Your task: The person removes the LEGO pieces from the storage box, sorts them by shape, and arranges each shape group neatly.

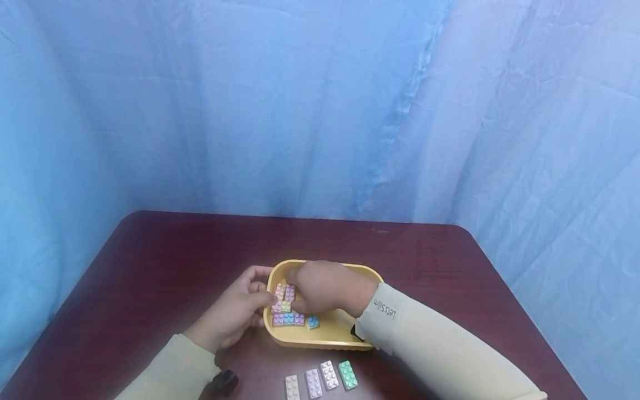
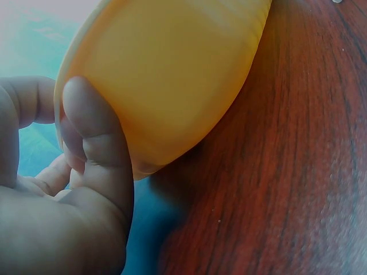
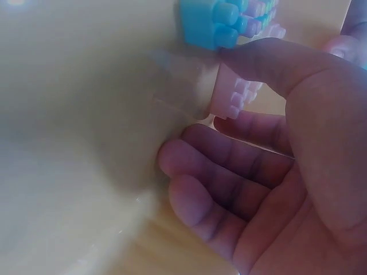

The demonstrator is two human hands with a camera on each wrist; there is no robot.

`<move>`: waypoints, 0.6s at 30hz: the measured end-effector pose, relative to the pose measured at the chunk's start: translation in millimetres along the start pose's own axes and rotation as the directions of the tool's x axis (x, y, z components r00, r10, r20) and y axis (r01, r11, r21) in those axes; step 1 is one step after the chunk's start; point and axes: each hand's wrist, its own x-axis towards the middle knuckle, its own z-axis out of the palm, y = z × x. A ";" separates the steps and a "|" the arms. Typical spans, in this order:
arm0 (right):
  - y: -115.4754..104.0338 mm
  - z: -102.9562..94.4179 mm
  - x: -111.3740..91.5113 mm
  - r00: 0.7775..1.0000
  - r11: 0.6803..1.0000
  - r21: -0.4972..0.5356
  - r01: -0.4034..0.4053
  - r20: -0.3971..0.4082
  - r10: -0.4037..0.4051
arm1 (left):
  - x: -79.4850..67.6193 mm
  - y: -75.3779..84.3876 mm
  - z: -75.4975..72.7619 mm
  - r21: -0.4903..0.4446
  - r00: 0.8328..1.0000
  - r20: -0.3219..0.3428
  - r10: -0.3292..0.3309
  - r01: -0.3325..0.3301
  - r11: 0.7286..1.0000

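Note:
My left hand (image 1: pixel 235 311) grips the left end of a yellow plastic basin (image 1: pixel 340 332), thumb over the rim and other fingers behind the wall. Reaching inside the basin, my right hand (image 1: pixel 330 286) has its thumb and index finger at either side of a pink toy building brick (image 3: pixel 225 91). Close to the thumb tip stands a blue brick (image 3: pixel 200 23). Several pastel bricks (image 1: pixel 289 319) lie grouped at the basin's left side, with a small blue brick (image 1: pixel 313 322) just right of the front row. The right palm hides part of the basin floor.
In front of the basin, a beige brick (image 1: pixel 292 387), a lilac brick (image 1: pixel 313 383), a pale pink brick (image 1: pixel 329 374) and a green brick (image 1: pixel 348 375) lie on the dark red wooden table (image 1: pixel 190 250). Blue curtains (image 1: pixel 300 111) hang around the table.

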 end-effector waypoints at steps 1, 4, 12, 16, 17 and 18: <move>0.1 0.0 0.0 1.000 1.000 0.003 0.001 0.002 -0.001 | 0.0 -0.2 -0.1 -0.001 1.000 -0.001 0.000 0.000 1.000; 0.4 -0.4 -0.3 1.000 1.000 0.017 -0.001 0.007 0.001 | 0.1 -0.8 -0.3 -0.002 1.000 0.000 0.002 -0.002 1.000; 0.5 -6.2 -5.6 0.999 0.998 0.051 -0.027 0.028 0.025 | 0.6 -1.9 0.2 -0.007 1.000 0.000 0.003 -0.003 1.000; 1.5 -10.0 -8.0 0.998 0.997 0.065 -0.044 0.039 0.042 | 1.0 -2.3 0.5 -0.011 1.000 -0.010 -0.001 0.001 1.000; 2.0 -10.8 -8.6 0.998 0.996 0.069 -0.048 0.040 0.045 | 0.9 -2.4 0.6 -0.011 1.000 -0.013 -0.002 0.002 1.000; 2.6 -11.5 -9.2 0.998 0.996 0.072 -0.054 0.041 0.051 | 0.9 -2.4 0.7 -0.012 1.000 -0.016 -0.003 0.003 1.000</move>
